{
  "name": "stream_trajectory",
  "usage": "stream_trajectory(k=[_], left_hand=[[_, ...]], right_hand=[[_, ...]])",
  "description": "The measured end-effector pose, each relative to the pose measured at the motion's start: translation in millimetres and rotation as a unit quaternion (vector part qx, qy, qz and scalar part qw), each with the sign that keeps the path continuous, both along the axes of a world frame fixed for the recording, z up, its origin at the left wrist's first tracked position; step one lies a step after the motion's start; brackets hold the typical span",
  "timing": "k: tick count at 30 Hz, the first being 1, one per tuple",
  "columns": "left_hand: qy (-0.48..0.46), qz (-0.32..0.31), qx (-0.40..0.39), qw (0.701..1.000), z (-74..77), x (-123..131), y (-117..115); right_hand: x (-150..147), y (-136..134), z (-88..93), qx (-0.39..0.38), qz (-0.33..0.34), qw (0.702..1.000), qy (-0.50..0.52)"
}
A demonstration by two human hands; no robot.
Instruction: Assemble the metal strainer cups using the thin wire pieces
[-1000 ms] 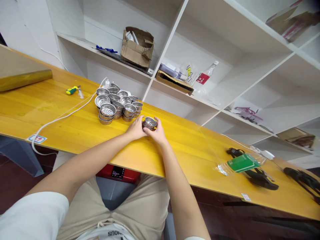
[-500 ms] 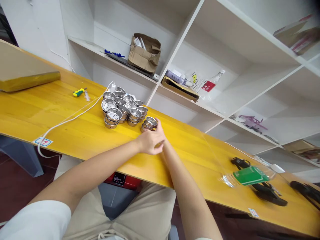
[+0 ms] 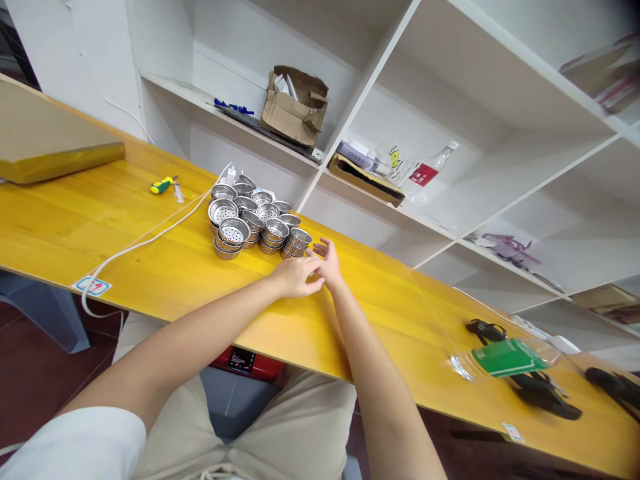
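Note:
Several perforated metal cups [image 3: 235,231], like small strainer baskets, stand in short stacks grouped on the table. At the right end of the group, one stack [image 3: 299,237] sits close beside its neighbours. My left hand [image 3: 294,277] is just in front of that stack, thumb and fingers apart, holding nothing I can see; whether its fingertips touch the lowest cup is hidden. To the right of the stack, my right hand [image 3: 329,264] has its fingers spread and partly curved, with a small gap to the cups. The two hands overlap at the fingers.
A white cable [image 3: 150,235] runs past the cups' left side over the front edge. A yellow-green screwdriver [image 3: 162,185] lies further left, near a large flat box [image 3: 60,150]. White shelves [image 3: 360,87] rise behind. A green-labelled bottle [image 3: 510,357] lies at right.
The right-hand stack has shifted left, closer to the other cups. My right hand has come off it and its fingers have opened. The view has shifted slightly.

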State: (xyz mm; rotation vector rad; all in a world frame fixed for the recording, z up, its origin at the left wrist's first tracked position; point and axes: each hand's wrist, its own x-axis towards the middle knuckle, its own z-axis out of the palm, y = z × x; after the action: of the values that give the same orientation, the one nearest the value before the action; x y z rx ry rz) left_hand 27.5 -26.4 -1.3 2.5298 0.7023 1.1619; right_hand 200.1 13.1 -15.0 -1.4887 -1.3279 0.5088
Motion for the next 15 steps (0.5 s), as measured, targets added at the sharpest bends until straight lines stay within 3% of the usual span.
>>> stream_trajectory(k=[3,5,9,15], left_hand=[[-0.003,0.014,0.002,1.000,-2.6,-0.2,-1.1],[0.008,0.047,0.003,0.999,-4.2,0.0,-1.7],[0.076,0.091,0.007,0.993,-7.9,2.3,-0.4],[0.232,0.049,-0.012,0.971,-15.2,6.3,2.9]], right_hand=[[7.6,-17.0,6.2,-0.050,-0.138,0.989,-0.012],[7.3,-26.8,5.5,-0.072,-0.180,0.981,-0.003],[1.6,-37.7,-0.9,-0.068,-0.190,0.979,-0.013],[2.6,-41.2,-7.4,-0.079,-0.115,0.975,-0.170]])
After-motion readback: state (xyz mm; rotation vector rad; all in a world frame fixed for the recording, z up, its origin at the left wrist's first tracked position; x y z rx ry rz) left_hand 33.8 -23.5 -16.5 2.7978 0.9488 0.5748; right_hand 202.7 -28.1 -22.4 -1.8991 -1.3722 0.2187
